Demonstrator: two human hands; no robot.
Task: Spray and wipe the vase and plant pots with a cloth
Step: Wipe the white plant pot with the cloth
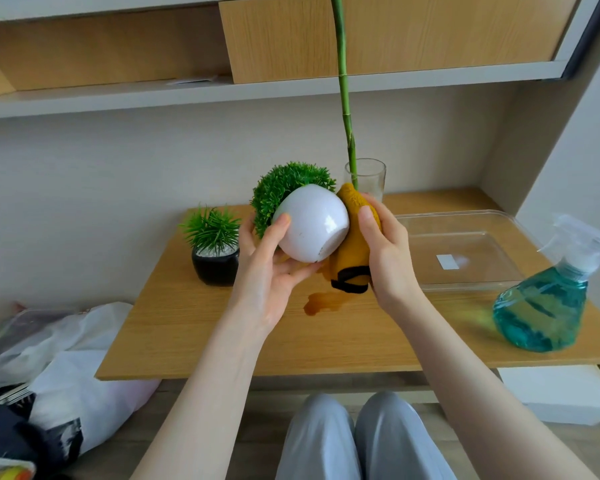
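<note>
At a low oak-veneer wooden table (pixel 194 334) beneath wall shelving, my left hand (pixel 267 271) cups a round white ceramic plant pot (pixel 310 226), tipped on its side above the tabletop, fingers curled around it. My right hand (pixel 385 251) grips a mustard-yellow cloth (pixel 354 251) against the pot's base. Beside them stand a small black potted plant (pixel 215 251), a clear glass vase (pixel 369 178) holding a green stalk (pixel 343 84), and a teal spray bottle (pixel 548 299).
</note>
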